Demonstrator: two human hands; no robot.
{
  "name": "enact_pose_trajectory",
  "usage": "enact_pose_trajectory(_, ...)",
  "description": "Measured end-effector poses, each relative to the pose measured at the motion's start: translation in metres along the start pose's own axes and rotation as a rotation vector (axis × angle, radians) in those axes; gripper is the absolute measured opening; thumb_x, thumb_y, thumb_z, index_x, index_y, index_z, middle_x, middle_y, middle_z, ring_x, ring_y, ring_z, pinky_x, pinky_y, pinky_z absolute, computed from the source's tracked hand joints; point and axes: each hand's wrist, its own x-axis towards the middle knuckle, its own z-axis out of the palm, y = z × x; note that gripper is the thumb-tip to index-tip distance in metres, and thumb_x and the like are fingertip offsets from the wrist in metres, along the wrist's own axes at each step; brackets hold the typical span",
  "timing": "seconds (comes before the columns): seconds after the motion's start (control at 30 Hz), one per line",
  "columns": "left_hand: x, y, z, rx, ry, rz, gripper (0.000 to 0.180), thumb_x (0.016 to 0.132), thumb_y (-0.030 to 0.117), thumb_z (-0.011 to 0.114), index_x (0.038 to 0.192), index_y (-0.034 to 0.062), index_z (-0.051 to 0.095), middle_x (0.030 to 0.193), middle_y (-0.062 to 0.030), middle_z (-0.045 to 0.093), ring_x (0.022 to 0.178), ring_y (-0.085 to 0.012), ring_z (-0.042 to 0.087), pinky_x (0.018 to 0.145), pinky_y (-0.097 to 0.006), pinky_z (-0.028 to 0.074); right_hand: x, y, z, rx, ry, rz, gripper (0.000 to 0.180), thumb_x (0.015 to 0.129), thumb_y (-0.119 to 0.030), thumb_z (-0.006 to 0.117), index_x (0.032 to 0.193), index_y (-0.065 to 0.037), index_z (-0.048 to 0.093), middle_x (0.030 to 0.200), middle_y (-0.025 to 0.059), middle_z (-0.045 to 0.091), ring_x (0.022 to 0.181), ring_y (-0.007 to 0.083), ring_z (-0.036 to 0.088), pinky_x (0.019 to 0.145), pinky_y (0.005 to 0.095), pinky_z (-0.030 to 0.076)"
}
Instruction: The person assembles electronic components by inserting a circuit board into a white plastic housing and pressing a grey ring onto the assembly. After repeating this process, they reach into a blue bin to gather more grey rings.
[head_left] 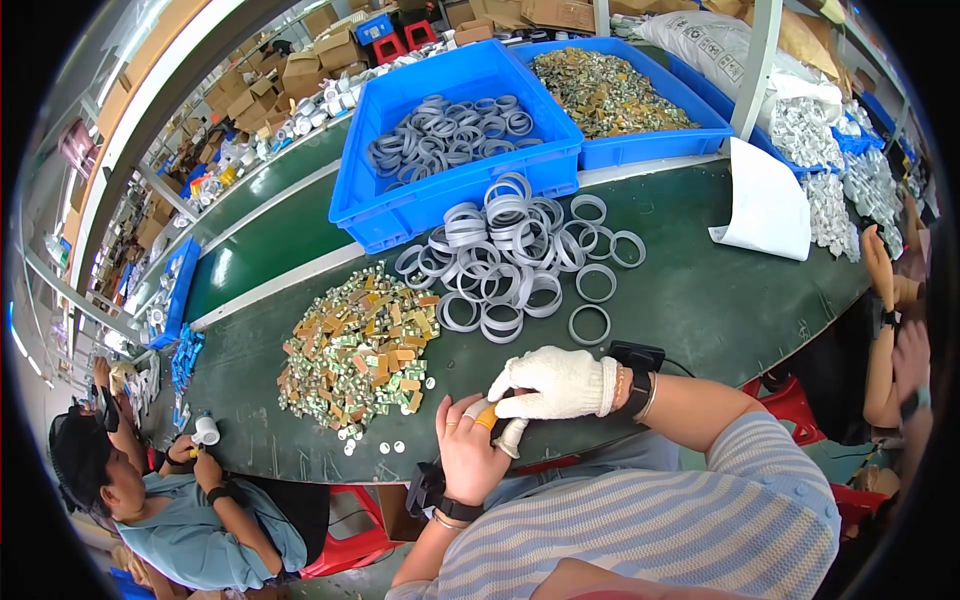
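My left hand [468, 458], bare with a ring on one finger, meets my right hand [556, 386] at the table's near edge. A white knitted glove covers the right one. Both hands have their fingers closed together, and a small yellow-orange patch [487, 416] shows between them. What they hold is mostly hidden. Ahead and to the left lies a heap of small green and tan circuit boards [355, 345], with several small white discs [398, 447] by its near edge. Beyond my hands, grey plastic rings [590, 325] are piled loosely on the dark green table [660, 310].
Behind the rings stands a blue bin [455, 197] of more grey rings, beside another blue bin [650, 150] full of small boards. A curled white sheet [765, 205] lies right. A co-worker [190, 510] sits left, handling a white part [205, 431]; other people's arms [880, 350] reach in right.
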Motion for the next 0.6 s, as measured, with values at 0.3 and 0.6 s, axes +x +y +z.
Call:
enact_pose_trajectory(0.3,-0.0026,-0.0041,0.0024,0.018,-0.03,0.008,0.035,0.081,0.026,0.087,0.104,0.0024,0.076,0.11,-0.0112,0.072,0.119,-0.0313,0.064,0.117,-0.06,0.038,0.0015,-0.0069,-0.0012,-0.065,-0.056,0.031,0.038,0.097,-0.039,0.067,0.113,-0.006,0.075,0.103,0.0167,0.075,0.094,0.0382,0.073,0.084,0.046,0.058)
enact_pose_trajectory(0.6,-0.0022,-0.0038,0.0026,0.023,-0.022,0.013,0.035,0.081,0.026,0.087,0.105,0.0033,0.076,0.111,-0.0105,0.072,0.12,-0.0307,0.064,0.117,-0.059,0.038,0.0019,-0.0073,-0.0014,-0.099,-0.083,0.036,0.039,0.097,-0.04,0.065,0.115,-0.007,0.075,0.104,0.0166,0.075,0.094,0.0382,0.073,0.085,0.0464,0.058)
